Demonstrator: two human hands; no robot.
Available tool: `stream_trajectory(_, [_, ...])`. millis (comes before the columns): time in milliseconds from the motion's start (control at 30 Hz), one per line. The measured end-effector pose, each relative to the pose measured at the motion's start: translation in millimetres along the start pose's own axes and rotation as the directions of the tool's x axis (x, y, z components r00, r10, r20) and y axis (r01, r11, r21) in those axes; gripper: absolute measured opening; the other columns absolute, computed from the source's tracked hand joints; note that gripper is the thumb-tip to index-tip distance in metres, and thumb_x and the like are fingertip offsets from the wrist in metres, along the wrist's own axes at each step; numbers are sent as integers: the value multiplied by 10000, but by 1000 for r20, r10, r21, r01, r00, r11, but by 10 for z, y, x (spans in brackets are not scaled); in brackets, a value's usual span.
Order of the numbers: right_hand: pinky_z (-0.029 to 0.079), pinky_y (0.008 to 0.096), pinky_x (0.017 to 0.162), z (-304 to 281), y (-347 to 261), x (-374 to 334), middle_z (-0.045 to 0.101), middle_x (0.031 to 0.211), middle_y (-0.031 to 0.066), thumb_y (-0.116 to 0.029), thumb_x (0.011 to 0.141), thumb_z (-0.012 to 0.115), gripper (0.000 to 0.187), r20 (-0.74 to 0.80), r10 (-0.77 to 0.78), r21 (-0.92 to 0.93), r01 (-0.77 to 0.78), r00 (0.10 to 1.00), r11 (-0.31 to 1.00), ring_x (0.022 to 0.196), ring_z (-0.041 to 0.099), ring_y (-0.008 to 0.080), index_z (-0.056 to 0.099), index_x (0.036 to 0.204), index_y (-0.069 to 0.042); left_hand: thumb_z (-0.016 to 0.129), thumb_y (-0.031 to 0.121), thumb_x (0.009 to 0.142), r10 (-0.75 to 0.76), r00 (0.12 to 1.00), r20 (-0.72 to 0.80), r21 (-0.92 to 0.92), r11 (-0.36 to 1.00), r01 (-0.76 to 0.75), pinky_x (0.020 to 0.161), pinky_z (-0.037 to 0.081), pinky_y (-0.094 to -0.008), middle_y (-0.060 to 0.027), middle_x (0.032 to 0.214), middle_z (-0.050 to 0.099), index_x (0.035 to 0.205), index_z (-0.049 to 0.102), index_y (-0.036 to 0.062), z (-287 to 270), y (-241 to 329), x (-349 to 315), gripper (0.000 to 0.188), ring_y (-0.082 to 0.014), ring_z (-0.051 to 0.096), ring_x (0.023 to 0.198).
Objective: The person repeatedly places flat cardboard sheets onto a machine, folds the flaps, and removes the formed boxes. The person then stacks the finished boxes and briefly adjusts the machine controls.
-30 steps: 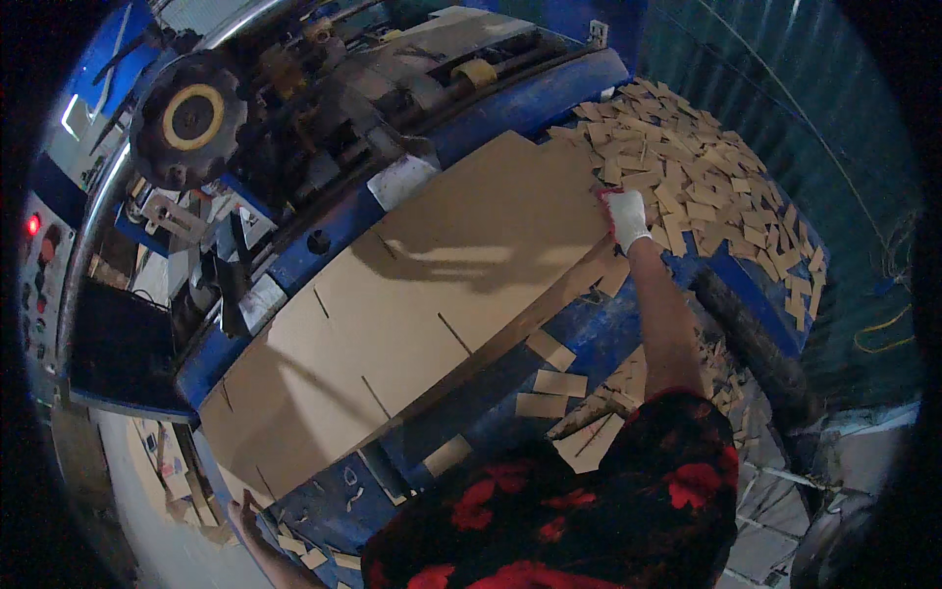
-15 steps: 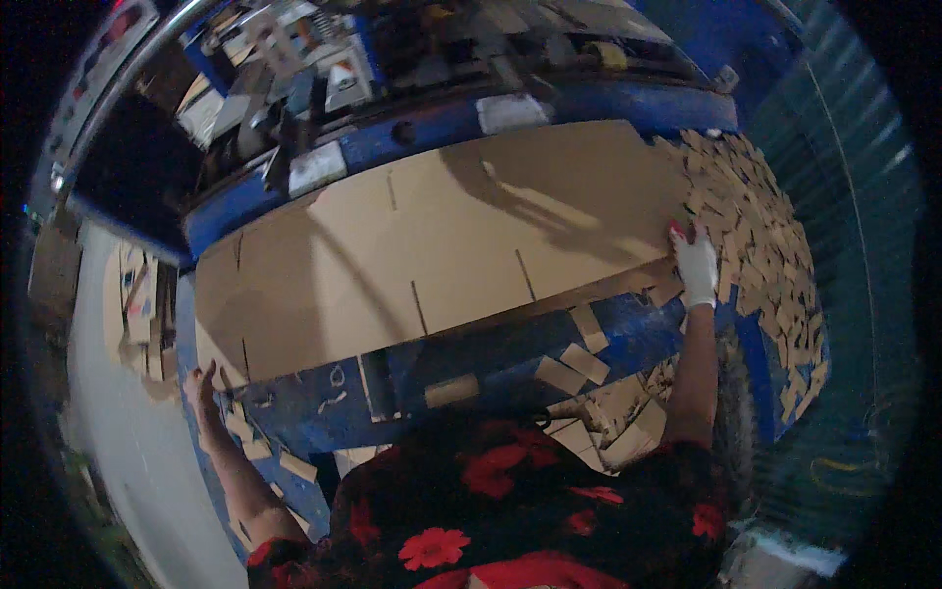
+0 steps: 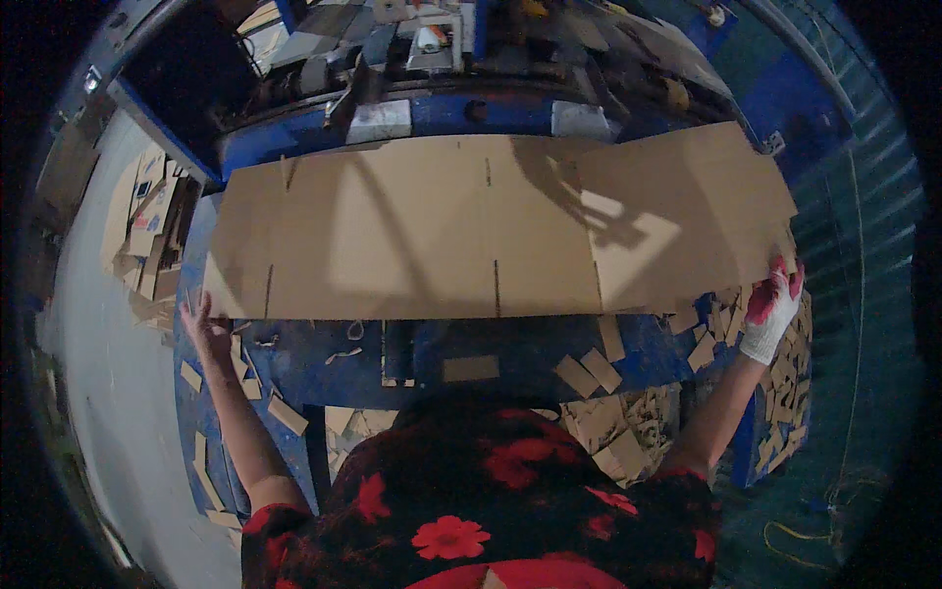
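Observation:
A long slotted cardboard sheet (image 3: 432, 245) spans the front of the blue machine, wide and nearly level. Its right panel is angled up slightly at a crease, and dark shadows fall across it. My bare left hand (image 3: 208, 334) grips the lower left corner, thumb and fingers around the edge. At the right end, my right hand (image 3: 773, 312) wears a white glove with a red palm and holds the sheet's lower right edge. The undersides of the sheet and of some fingers are hidden.
Behind the sheet stands the blue machine (image 3: 520, 118) with metal plates along its front. Small cardboard scraps (image 3: 589, 373) lie on the blue table (image 3: 422, 353), with more heaped at the right. Stacked cardboard (image 3: 152, 231) rests on the floor at left. A corrugated wall (image 3: 834, 393) borders the right.
The sheet has turned to lie more level in view, and its right panel now bends up. My right hand has moved right and slightly down with it. The head view has shifted too.

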State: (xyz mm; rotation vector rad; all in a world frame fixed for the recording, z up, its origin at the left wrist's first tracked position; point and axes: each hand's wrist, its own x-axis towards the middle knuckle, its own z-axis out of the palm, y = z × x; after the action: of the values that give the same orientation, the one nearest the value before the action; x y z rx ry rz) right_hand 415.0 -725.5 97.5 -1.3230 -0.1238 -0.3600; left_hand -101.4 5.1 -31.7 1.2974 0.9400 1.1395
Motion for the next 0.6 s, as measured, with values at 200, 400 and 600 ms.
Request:
stream_trajectory(200, [465,421,930,699,490,-512,571,1177,102,-2,804,611,488,252,259,373,-341,932,863,1096,548,253,457,1263,-66,588,12,845,195,953,231,534,794,-292,913,456,-330,-166,1152,590,1272,482,4,400,137,-304,440,-220,580,1047])
stream_trajectory(400, [454,396,940,1091,316,-1096,557,1163,103,9,810,615,461,263,91,-138,-56,961,989,1090,544,256,477,1243,-65,602,-32,808,444,851,280,203,839,-505,907,462,-327,-188,1171,589,1358,393,39,1192,1020,-1017,593,-210,589,1040])
stream_trajectory(600, [338,482,1039,1893,170,-1876,430,1343,142,-117,732,656,641,972,115,-231,929,206,290,1273,381,376,443,1335,-89,638,-56,718,355,687,634,409,600,-688,991,406,-404,-181,1271,535,1360,419,53,1605,630,-1121,687,-343,506,1186])
